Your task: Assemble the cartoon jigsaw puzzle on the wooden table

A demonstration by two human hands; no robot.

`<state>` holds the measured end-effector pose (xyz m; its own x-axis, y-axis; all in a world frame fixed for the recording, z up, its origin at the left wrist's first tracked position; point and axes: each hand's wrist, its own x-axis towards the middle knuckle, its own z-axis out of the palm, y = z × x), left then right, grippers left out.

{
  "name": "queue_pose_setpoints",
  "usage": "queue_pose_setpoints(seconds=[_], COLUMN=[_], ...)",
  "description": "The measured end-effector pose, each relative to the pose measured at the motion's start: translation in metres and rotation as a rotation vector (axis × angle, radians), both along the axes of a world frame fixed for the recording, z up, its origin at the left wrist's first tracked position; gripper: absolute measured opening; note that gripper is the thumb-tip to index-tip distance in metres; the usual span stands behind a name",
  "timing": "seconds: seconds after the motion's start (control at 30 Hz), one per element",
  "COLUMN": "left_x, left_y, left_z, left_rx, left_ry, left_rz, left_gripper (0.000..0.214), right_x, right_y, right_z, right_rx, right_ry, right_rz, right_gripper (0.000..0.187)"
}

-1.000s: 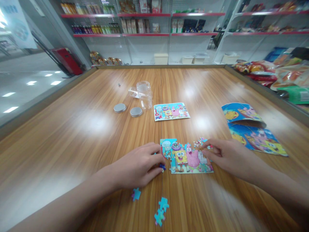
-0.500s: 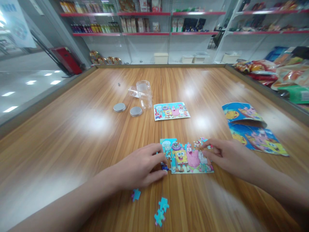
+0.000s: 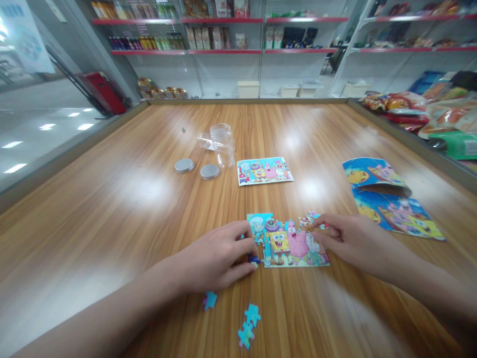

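A cartoon jigsaw puzzle [image 3: 286, 246], mostly joined, lies flat on the wooden table. At its left edge my left hand [image 3: 223, 253] has its fingers curled around a dark blue puzzle piece [image 3: 254, 259] at the lower corner. My right hand [image 3: 346, 238] is over the puzzle's right side, thumb and forefinger pinched on a small puzzle piece [image 3: 310, 228], mostly hidden by the fingertips. A joined cluster of pieces [image 3: 305, 219] lies just beyond that hand at the top right. Nearer to me are a loose blue piece [image 3: 210, 300] and two blue pieces [image 3: 249, 325] close together.
Beyond the puzzle lies a picture card [image 3: 265, 171] with the same scene. Clear plastic jars [image 3: 222, 144] and two metal lids [image 3: 184, 165] are at the back left. A folded blue printed sheet [image 3: 395, 199] lies at the right. Shelves [image 3: 223, 52] stand behind the table.
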<state>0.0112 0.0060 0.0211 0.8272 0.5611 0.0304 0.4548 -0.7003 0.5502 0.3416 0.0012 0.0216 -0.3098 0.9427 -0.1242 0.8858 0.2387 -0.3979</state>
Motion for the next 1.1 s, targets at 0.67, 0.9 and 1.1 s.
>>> queue_pose_setpoints(seconds=[0.67, 0.9, 1.1], left_x=[-0.0002, -0.0015, -0.0018], left_y=[-0.0003, 0.0014, 0.0006], left_z=[0.0015, 0.0008, 0.0042], left_rx=[-0.001, -0.001, 0.001], left_ry=[0.006, -0.016, -0.022], left_rz=[-0.014, -0.026, -0.029], left_gripper=[0.018, 0.017, 0.017], right_x=[-0.0008, -0.0001, -0.0009], right_y=[0.0010, 0.0005, 0.0009], right_z=[0.0009, 0.0018, 0.0015], right_rx=[-0.007, 0.008, 0.029], right_ry=[-0.005, -0.010, -0.012], right_rz=[-0.005, 0.000, 0.003], right_gripper=[0.023, 0.024, 0.024])
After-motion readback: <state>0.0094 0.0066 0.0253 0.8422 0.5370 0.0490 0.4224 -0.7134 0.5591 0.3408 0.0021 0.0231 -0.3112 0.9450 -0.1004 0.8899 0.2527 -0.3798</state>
